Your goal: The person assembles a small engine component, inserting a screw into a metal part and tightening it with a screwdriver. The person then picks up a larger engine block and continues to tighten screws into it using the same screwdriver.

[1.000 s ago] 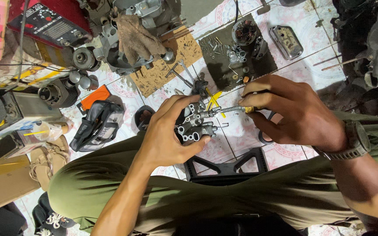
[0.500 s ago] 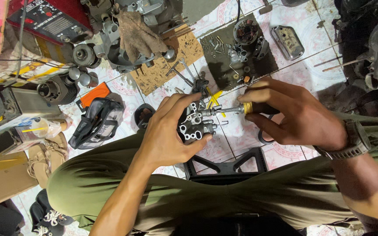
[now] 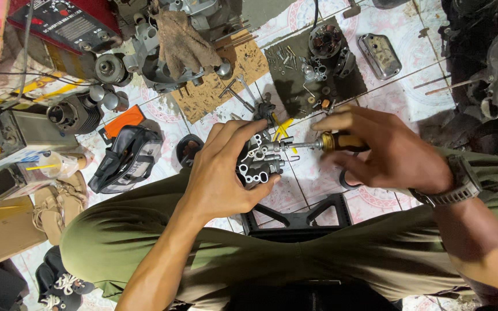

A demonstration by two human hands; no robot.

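Observation:
My left hand (image 3: 226,170) grips a small grey metal carburettor body (image 3: 260,161) with several round ports, held above my knees. My right hand (image 3: 381,150) is closed on a screwdriver (image 3: 341,141) with a yellow and black handle. Its thin steel shaft points left and its tip meets the right side of the metal body. A watch sits on my right wrist. My palm hides much of the part.
A dark mat (image 3: 312,63) with screws and small parts lies on the tiled floor ahead. A cardboard piece (image 3: 214,86) and engine parts (image 3: 162,52) are beyond my left hand. A black bag (image 3: 125,158), a red machine (image 3: 64,23) and sandals (image 3: 53,201) are at left. A black stool frame (image 3: 295,216) is between my legs.
The screwdriver handle has turned in my right hand and the fingers have shifted along it. My left hand keeps the metal body in about the same place.

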